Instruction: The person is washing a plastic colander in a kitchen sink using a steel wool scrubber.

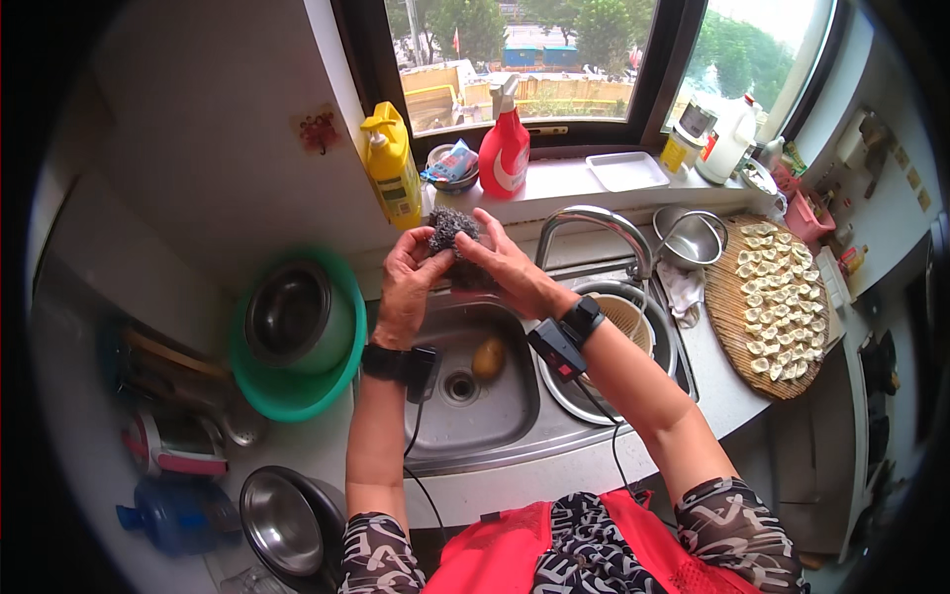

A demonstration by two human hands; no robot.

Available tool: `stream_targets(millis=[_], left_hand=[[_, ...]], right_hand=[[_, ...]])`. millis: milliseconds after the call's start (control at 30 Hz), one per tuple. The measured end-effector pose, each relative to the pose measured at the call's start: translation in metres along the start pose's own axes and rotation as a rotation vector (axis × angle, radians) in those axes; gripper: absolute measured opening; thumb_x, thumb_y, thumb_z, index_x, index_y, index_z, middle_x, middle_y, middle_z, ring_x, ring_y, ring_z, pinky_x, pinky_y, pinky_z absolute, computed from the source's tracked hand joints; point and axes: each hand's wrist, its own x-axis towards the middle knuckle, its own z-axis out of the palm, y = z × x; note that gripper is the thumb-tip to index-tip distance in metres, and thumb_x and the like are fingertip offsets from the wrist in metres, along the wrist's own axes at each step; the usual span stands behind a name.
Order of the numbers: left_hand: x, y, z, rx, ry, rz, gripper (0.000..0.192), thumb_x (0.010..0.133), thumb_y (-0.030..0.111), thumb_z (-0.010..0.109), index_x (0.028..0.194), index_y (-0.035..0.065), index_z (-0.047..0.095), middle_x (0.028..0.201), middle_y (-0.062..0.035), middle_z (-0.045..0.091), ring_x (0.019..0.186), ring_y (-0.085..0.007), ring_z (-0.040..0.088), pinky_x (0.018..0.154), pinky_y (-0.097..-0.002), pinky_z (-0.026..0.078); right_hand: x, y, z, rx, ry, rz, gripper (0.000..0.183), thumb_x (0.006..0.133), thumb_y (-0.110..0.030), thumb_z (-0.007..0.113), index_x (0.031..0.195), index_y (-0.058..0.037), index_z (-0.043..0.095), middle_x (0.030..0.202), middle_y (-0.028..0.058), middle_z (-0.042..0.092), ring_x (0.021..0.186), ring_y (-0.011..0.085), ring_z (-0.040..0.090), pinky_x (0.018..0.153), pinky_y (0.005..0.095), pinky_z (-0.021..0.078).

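Above the back edge of the sink, my left hand grips the left side of a dark steel-wool scourer. My right hand touches its right side with the thumb, its other fingers spread. Below my hands, a brownish potato lies in the left basin of the stainless-steel sink, beside the drain. The right basin holds a metal bowl with a strainer in it, partly hidden by my right forearm. A curved chrome faucet stands behind the sink.
Left of the sink, a green plastic basin holds nested bowls. Bottles, a red spray bottle and a white tray line the sill. A metal pot and a round board of dumplings are at right.
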Motion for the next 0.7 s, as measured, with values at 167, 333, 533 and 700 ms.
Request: stream_targets(millis=[167,333,533,700], left_hand=[[0.028,0.024,-0.021,0.139,-0.079,0.018,0.035,0.088,0.009,0.072,0.119,0.0016,0.058,0.108,-0.0064,0.068,0.094,-0.0123,0.065,0.083,-0.0268,0.055],[0.059,0.070,-0.036,1.050,-0.061,0.171,0.038,0.086,0.020,0.073,0.117,-0.0009,0.065,0.105,-0.0149,0.071,0.097,-0.0268,0.069,0.082,-0.0361,0.055],[0.130,0.089,-0.049,1.639,0.159,1.066,0.045,0.087,0.000,0.059,0.131,-0.0003,0.055,0.135,-0.0180,0.056,0.126,-0.0339,0.053,0.108,-0.0402,0.042],[0.146,0.068,-0.064,1.777,0.077,0.947,0.056,0.087,-0.005,0.051,0.142,-0.0006,0.043,0.146,-0.0172,0.046,0.137,-0.0303,0.043,0.115,-0.0382,0.034]], right_hand=[[0.041,-0.003,0.005,0.092,-0.246,-0.018,0.039,0.100,-0.035,0.055,0.131,-0.0153,0.043,0.103,0.0044,0.061,0.087,0.0141,0.064,0.070,0.0319,0.0569],[0.076,-0.002,0.011,0.080,-0.009,-0.067,0.035,0.099,-0.027,0.055,0.130,-0.0116,0.048,0.103,0.0073,0.062,0.088,0.0173,0.064,0.066,0.0361,0.0584],[0.160,-0.013,0.004,0.148,0.260,-0.264,0.045,0.096,-0.030,0.059,0.125,0.0026,0.048,0.109,0.0164,0.063,0.092,0.0221,0.065,0.075,0.0369,0.0557],[0.201,-0.020,0.024,0.133,0.286,-0.212,0.044,0.097,-0.031,0.057,0.124,0.0033,0.050,0.108,0.0166,0.065,0.092,0.0212,0.066,0.077,0.0356,0.0550]])
